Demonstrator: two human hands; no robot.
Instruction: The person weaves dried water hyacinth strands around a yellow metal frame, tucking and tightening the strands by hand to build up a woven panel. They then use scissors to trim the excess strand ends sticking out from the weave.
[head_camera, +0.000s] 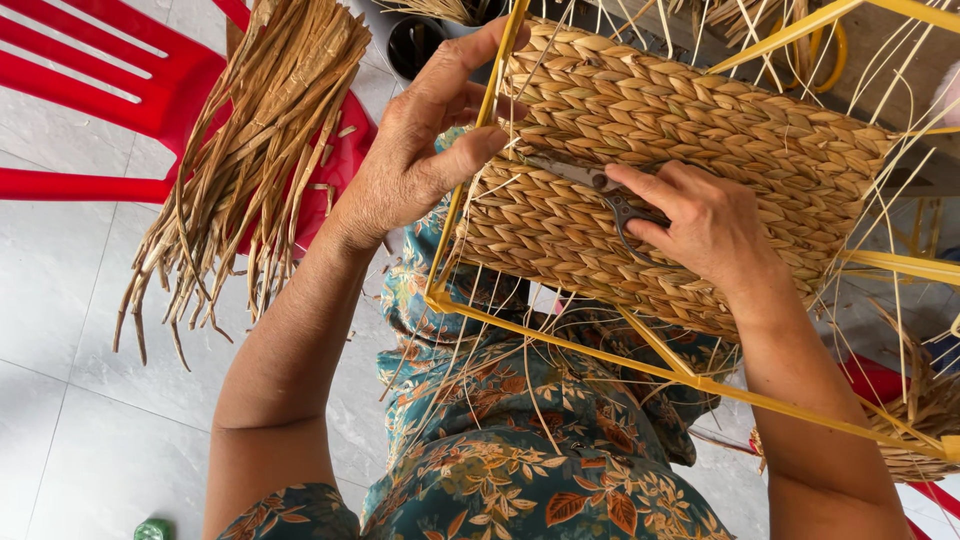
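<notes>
A half-woven straw basket panel (690, 120) is stretched over a yellow metal frame (560, 335) resting on my lap. My left hand (420, 150) grips the frame's left upright bar, thumb pressed on the weave. My right hand (705, 225) holds small metal scissors (585, 178) flat against the woven surface, their blades pointing left toward my left thumb. Loose thin reed strands hang down from the weave through the frame.
A bundle of dried flat straw (250, 150) lies over a red plastic chair (110, 60) at the left. Another woven piece (920, 415) sits at the right edge. A dark pot (415, 40) stands at the top. The floor (70, 400) is pale tile.
</notes>
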